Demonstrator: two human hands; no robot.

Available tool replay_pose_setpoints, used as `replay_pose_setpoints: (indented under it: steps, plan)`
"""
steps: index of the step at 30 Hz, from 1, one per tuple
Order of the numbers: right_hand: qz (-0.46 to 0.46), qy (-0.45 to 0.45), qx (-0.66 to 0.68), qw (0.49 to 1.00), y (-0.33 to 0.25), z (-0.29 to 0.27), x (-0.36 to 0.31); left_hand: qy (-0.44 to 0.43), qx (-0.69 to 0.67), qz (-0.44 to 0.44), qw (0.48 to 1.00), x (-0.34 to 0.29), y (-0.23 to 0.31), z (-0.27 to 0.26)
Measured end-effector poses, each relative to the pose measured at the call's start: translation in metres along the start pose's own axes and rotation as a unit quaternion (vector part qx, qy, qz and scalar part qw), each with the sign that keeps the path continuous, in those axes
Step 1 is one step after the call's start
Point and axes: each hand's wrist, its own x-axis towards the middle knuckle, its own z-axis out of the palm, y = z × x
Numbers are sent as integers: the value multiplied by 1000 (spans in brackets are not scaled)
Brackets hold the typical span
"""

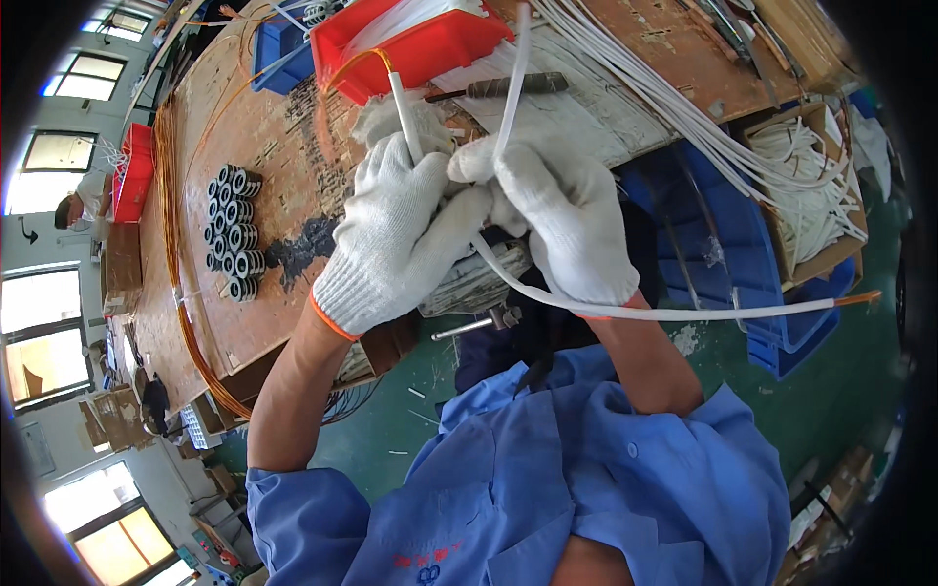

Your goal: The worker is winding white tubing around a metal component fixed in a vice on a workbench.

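Observation:
Both my hands wear white knit gloves and meet over the front edge of a worn wooden bench (274, 146). My left hand (396, 230) grips a white sleeved wire (403, 112) whose copper-coloured end curves up toward a red bin. My right hand (557, 215) pinches a second white sleeve (513, 88) that rises from its fingers. A long white sleeve (703, 313) trails from under my right hand to the right and ends in an orange tip (858, 298).
A red plastic bin (410, 49) and a dark-handled tool (508, 88) lie behind my hands. Black ring-shaped coils (234, 230) sit in a cluster at left. Bundled white sleeves (684, 107), a cardboard box (811, 195) and blue crates (743, 264) are at right. Another person (83, 200) works far left.

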Motion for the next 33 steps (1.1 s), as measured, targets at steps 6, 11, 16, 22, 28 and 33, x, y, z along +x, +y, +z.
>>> replay_pose_setpoints:
  steps: [6, 11, 16, 22, 28, 33]
  plan:
    - [129, 17, 116, 985, 2, -4, 9, -29, 11, 10, 999, 0, -1, -6]
    - [211, -13, 144, 967, -6, -9, 38, 37, 43, -4, 998, 6, 2, 7]
    - [126, -66, 282, 949, -11, -26, 26, -39, -25, 20, 999, -5, 0, -13]
    - [109, 34, -3, 993, 108, -40, -88, -88, 327, 224, 914, -5, 2, -72]
    - [199, -148, -85, 965, 143, 6, -126, -193, 331, 326, 864, 33, 18, -35]
    - [-53, -218, -710, 668, 25, -84, -82, -241, 341, 284, 863, 27, 15, -44]
